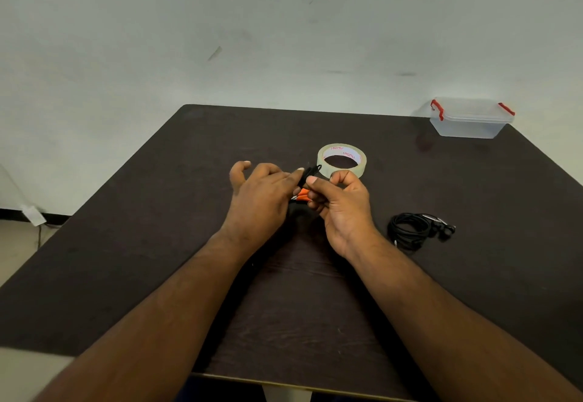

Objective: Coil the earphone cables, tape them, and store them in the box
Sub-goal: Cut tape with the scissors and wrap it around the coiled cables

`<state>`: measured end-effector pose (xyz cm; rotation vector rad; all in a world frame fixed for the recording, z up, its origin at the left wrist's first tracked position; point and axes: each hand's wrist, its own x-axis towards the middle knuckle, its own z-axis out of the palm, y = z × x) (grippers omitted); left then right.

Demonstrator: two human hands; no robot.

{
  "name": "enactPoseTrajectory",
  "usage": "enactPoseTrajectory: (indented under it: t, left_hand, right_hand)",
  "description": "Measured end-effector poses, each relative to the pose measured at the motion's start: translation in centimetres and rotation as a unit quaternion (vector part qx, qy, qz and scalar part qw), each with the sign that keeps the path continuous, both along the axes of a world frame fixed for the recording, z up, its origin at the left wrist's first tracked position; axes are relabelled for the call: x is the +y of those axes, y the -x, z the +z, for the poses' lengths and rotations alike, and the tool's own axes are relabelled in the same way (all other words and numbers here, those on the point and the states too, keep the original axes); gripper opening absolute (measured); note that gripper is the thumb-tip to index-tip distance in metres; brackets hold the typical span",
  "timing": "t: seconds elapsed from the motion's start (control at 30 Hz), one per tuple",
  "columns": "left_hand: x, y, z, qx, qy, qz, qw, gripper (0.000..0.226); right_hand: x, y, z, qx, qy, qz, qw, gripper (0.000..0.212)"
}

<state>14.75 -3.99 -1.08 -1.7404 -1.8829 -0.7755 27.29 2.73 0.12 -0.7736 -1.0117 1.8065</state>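
Both hands meet above the middle of the dark table [157, 244]. My right hand [342, 204] pinches a small coil of black earphone cable with orange parts [305, 184]. My left hand [260, 195] touches the same coil with its fingertips, thumb spread away. A roll of clear tape [341, 159] lies flat just behind my hands. A second black earphone [416, 228], loosely coiled, lies on the table to the right. The clear plastic box with red latches [471, 117], lid on, stands at the far right corner.
A pale wall rises behind the table. At the far left, on the floor, a small white object [33, 214] lies by a black skirting line. The table's near edge [284, 384] runs under my forearms.
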Motion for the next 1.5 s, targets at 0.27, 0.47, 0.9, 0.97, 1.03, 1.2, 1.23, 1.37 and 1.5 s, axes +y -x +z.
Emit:
enactPoseTrajectory:
  t: [0.27, 0.47, 0.9, 0.97, 1.03, 1.2, 1.23, 1.37, 1.5]
  left_hand:
    - [0.1, 0.7, -0.5, -0.019, 0.025, 0.012, 0.999, 0.024]
    - [0.2, 1.6, -0.4, -0.256, 0.025, -0.014, 0.966, 0.02]
    - [-0.5, 1.5, 0.4, -0.289, 0.085, -0.137, 0.944, 0.023]
    - [-0.5, 1.4, 0.4, -0.281, 0.098, -0.142, 0.944, 0.03]
    - [-0.6, 1.3, 0.5, -0.28, 0.108, -0.141, 0.944, 0.035]
    - [-0.7, 1.1, 0.5, -0.29, 0.124, -0.135, 0.939, 0.037]
    - [-0.7, 1.1, 0.4, -0.294, 0.125, -0.137, 0.938, 0.035]
    - [-0.4, 0.3, 0.2, -0.311, 0.087, -0.125, 0.938, 0.028]
    - [-0.2, -0.4, 0.1, -0.431, 0.043, -0.12, 0.893, 0.01]
  right_hand:
    - [-0.3, -0.6, 0.8, -0.026, 0.035, 0.046, 0.998, 0.028]
    - [1.4, -1.7, 2.1, -0.181, -0.144, 0.032, 0.972, 0.013]
    - [3.4, -2.8, -0.1, -0.25, -0.426, 0.123, 0.861, 0.046]
    - [3.5, -2.8, -0.2, -0.254, -0.412, 0.111, 0.868, 0.03]
    - [3.6, -2.8, -0.4, -0.251, -0.41, 0.098, 0.871, 0.02]
    - [3.7, -2.5, -0.9, -0.219, -0.377, 0.073, 0.897, 0.011]
    - [3.8, -2.4, -0.9, -0.218, -0.371, 0.07, 0.9, 0.009]
    - [3.5, -2.1, -1.1, -0.216, -0.364, 0.063, 0.904, 0.007]
    - [3.3, -1.8, -1.0, -0.201, -0.366, 0.067, 0.906, 0.006]
